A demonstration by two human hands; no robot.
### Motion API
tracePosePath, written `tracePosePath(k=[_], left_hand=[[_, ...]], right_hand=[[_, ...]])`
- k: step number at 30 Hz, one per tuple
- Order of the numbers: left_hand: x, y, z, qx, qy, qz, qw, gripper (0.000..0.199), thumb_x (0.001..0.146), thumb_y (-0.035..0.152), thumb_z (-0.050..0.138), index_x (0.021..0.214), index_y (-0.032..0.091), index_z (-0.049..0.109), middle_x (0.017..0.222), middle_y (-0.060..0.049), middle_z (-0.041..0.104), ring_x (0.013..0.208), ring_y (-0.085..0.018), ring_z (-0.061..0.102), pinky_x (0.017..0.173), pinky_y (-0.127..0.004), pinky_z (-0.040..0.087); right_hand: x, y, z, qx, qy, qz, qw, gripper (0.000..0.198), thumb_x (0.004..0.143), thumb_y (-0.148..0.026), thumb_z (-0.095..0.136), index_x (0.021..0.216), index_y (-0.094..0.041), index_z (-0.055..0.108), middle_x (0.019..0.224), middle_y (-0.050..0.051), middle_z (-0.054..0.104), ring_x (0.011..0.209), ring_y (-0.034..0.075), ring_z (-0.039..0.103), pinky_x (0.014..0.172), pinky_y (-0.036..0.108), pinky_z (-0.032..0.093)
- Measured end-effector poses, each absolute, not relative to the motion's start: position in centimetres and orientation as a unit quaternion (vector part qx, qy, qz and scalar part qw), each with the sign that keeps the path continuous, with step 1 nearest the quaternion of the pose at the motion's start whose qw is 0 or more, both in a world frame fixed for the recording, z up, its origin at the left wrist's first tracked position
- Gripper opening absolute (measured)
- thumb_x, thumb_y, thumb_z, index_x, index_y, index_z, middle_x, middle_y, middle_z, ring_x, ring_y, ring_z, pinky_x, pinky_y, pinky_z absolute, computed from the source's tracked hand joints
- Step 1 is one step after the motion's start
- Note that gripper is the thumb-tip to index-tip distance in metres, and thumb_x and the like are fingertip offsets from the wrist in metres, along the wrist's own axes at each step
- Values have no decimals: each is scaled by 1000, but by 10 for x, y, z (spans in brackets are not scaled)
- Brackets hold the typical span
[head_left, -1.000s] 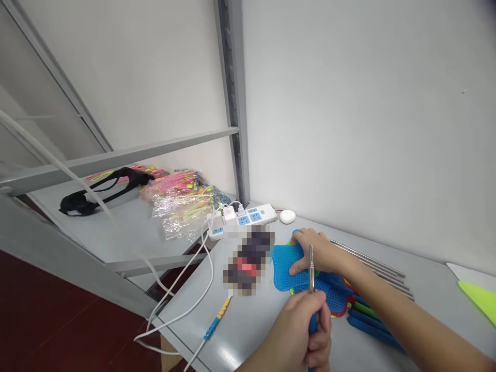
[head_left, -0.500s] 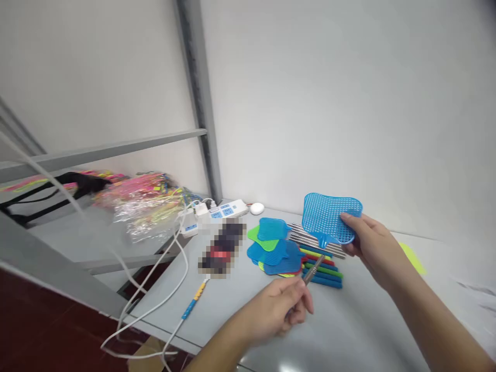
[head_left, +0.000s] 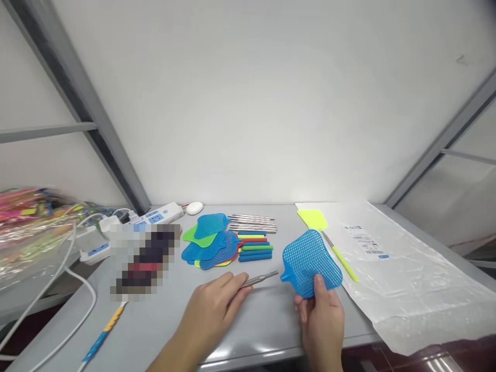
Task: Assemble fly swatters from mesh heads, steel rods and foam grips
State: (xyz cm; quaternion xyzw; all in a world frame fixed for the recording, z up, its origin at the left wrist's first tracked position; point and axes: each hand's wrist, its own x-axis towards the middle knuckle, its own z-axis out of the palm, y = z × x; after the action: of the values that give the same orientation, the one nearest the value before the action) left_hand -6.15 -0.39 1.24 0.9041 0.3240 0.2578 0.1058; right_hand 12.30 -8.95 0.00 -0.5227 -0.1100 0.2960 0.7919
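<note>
Between the thumb and fingers of my right hand (head_left: 323,323) is a blue mesh fly swatter head (head_left: 310,261), its short neck pointing left. My left hand (head_left: 217,305) grips a metal telescopic rod (head_left: 260,279), whose tip points at that neck with a small gap between them. Behind my left hand lies a pile of blue, green, yellow and red swatter heads (head_left: 211,243). Beside the pile are several metal rods (head_left: 253,223) and coloured handle sleeves (head_left: 256,248). A yellow fly swatter (head_left: 313,219) with a rod and handle lies to the right.
A white plastic bag (head_left: 372,263) with a printed label covers the table's right side. At the left are a power strip (head_left: 165,213), a white oval object (head_left: 194,208), a pixelated item (head_left: 149,261) and white cables (head_left: 91,289). Bagged colourful goods (head_left: 39,212) sit beyond the left post.
My view has swung right, bringing the bag and yellow swatter into sight. The blue head has turned and come lower, its neck now facing the rod tip.
</note>
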Motion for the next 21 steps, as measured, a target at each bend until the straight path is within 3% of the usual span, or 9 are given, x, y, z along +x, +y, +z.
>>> tracePosePath(k=[4,9,21], left_hand=[[-61,-2,10,909,317,262,70,24,98,34,43,110,26,62,74,1,61,62,-13,61,56,-23,41],[-58,-5,13,905,321,274,55,24,97,35,45,110,26,63,72,1,60,61,-13,60,55,-23,41],[-62,-5,14,906,330,259,62,26,97,36,43,111,25,63,72,1,59,60,-13,58,54,-23,39]], right_hand=[[122,-94,-7,-532,-128,295,783,44,82,-55,63,60,-17,55,47,1,59,37,11,47,40,25,39],[126,-98,-8,-524,-134,279,794,42,86,-50,60,60,-18,55,45,-2,53,46,13,53,50,26,44],[125,-98,-6,-542,-179,311,760,42,87,-52,57,63,-17,60,57,4,64,52,15,59,56,28,47]])
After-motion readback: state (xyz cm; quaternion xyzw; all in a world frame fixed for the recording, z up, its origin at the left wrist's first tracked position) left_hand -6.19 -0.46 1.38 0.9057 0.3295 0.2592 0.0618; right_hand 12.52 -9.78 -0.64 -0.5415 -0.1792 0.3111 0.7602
